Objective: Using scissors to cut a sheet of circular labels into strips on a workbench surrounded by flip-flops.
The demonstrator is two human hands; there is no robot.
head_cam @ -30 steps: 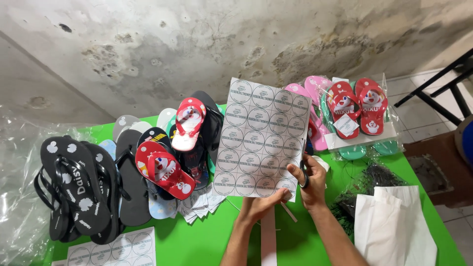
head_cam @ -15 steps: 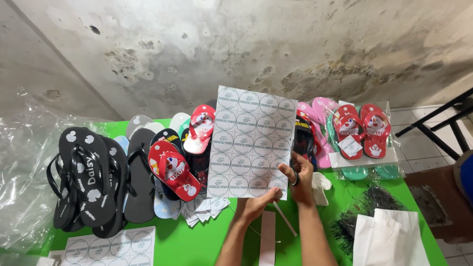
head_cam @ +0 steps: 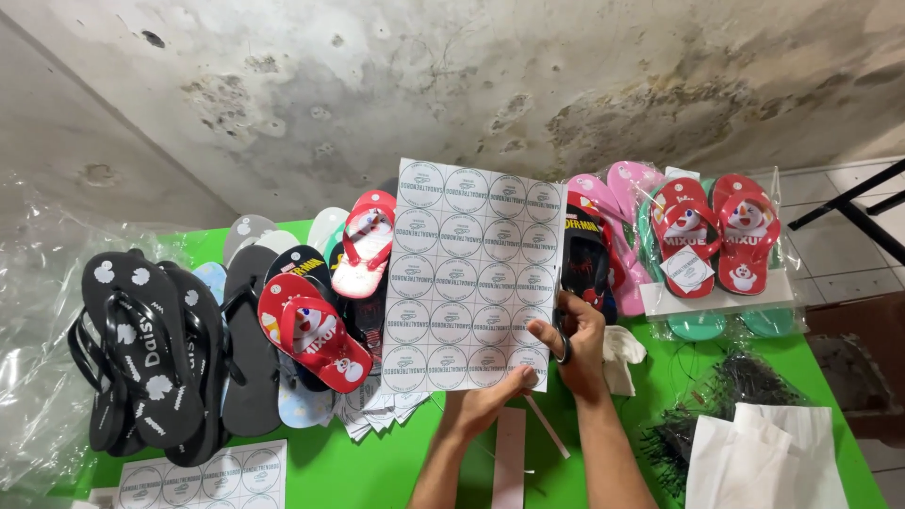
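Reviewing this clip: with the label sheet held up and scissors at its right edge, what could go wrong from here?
The left hand pinches only the bottom edge of the sheet of round labels, so it may flop and the cut wander into a label. The right hand works the scissors close to the left fingers. Cut strips may scatter among the sandals.

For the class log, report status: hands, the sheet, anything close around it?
Left hand pinches bottom edge of round-label sheet, held upright. Right hand with scissors at sheet's right edge. Flip-flops crowd green table behind.
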